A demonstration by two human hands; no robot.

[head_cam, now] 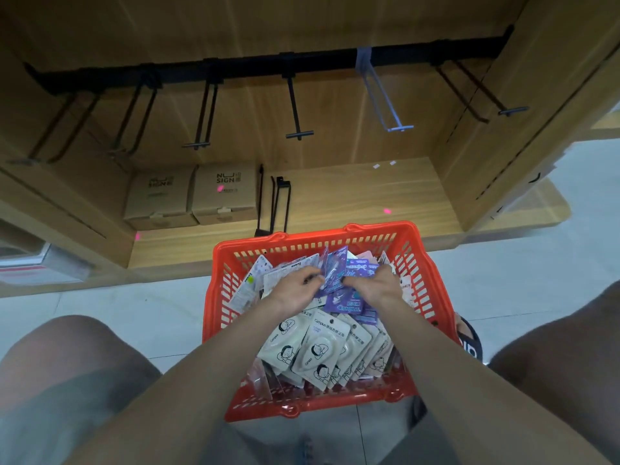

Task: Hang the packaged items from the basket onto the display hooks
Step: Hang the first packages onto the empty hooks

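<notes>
A red plastic basket [421, 263] stands on the floor between my knees, full of flat packaged items. White packs with a cartoon figure [318, 350] lie near me; purple packs [335, 266] lie further in. My left hand [295, 286] and my right hand [375, 286] are both inside the basket, each pinching the purple packs, several of which stand lifted between them. Above, a black rail [255, 67] carries several bare black hooks [297, 112] and one clear plastic hook [382, 95].
Two brown cardboard boxes [191, 196] sit on the wooden shelf [369, 196] under the rail, beside loose black hooks [278, 203]. Wooden side panels close the bay left and right. My knees flank the basket on a pale tiled floor [167, 317].
</notes>
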